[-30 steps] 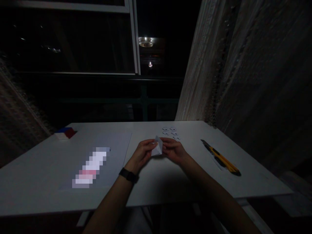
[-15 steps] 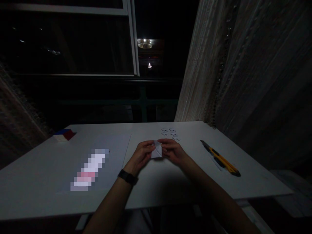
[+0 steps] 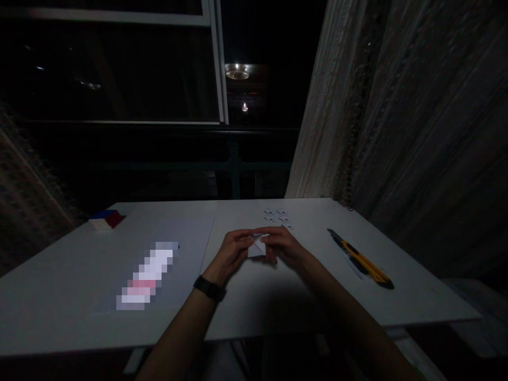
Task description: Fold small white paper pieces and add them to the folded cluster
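Note:
A small folded piece of white paper (image 3: 257, 247) is pinched between both my hands just above the white table (image 3: 278, 296). My left hand (image 3: 229, 255), with a dark watch on the wrist, grips its left side with closed fingers. From the other side, my right hand (image 3: 283, 246) closes on the paper's right edge, its fingers partly covering the fold. The scene is dim, so the paper's exact shape is hard to make out.
Several small white paper pieces (image 3: 278, 217) lie just beyond my hands. A yellow and black utility knife (image 3: 361, 259) rests at the right. A large white sheet (image 3: 174, 248) lies at the left, with a red, blue and white block (image 3: 105, 218) at the far left corner. A curtain (image 3: 397, 121) hangs at the right.
The folded paper has sunk lower and flatter between my hands, and my right fingers have closed further over its top. Both hands stay in the same spot.

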Demonstrator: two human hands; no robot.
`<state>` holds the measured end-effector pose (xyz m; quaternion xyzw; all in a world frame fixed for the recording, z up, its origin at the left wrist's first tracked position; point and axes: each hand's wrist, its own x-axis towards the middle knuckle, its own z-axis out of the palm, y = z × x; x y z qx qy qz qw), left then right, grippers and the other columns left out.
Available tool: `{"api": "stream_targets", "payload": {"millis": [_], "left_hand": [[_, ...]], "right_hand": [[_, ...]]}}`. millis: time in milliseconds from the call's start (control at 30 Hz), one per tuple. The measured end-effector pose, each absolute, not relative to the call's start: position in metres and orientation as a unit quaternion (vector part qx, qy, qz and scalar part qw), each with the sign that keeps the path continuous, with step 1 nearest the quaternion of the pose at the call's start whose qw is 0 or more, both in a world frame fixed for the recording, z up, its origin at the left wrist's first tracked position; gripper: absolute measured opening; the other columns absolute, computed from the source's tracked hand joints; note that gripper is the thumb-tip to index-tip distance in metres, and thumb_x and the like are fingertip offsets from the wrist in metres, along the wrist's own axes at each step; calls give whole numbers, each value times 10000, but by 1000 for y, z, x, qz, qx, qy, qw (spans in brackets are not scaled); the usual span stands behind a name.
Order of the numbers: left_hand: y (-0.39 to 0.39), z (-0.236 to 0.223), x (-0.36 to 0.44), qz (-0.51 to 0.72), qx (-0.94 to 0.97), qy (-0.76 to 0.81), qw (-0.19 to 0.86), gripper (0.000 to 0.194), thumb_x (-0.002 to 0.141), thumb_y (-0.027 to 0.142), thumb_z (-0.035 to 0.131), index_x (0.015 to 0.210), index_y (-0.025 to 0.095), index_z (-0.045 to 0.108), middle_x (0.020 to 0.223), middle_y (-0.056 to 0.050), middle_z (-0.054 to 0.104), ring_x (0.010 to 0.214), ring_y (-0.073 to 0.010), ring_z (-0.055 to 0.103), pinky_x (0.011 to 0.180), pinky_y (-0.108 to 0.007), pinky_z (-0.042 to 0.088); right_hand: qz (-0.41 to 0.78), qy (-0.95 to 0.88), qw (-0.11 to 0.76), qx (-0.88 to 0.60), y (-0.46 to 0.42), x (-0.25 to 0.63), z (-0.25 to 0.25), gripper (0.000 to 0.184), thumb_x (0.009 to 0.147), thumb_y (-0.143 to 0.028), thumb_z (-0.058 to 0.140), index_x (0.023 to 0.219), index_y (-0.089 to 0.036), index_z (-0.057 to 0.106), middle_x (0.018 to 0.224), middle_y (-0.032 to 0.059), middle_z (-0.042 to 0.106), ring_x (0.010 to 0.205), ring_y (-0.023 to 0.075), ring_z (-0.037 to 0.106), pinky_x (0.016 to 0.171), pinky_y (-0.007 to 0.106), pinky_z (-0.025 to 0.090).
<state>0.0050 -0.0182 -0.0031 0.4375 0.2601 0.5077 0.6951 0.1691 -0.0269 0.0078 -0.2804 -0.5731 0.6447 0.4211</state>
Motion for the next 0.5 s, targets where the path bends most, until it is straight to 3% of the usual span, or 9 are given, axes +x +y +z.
{"api": "stream_targets", "payload": {"millis": [233, 500], "left_hand": [[-20, -1, 7, 529, 428, 307, 665, 244, 545, 108, 727, 786, 104, 683, 669, -55, 657, 560, -125, 568, 532, -231, 424], [-22, 2, 10, 551, 433, 311, 642, 227, 512, 156, 770, 720, 116, 688, 650, -45, 656, 605, -142, 575, 568, -248, 436]], "right_hand": [[615, -587, 427, -308, -27, 169, 8, 523, 670, -297, 631, 1152, -112, 547, 491, 9, 619, 389, 162, 580, 410, 258, 453], [622, -592, 414, -302, -29, 166, 7, 621, 677, -323, 632, 1247, -144, 461, 459, 1, 610, 415, 185, 601, 453, 292, 475]]}}
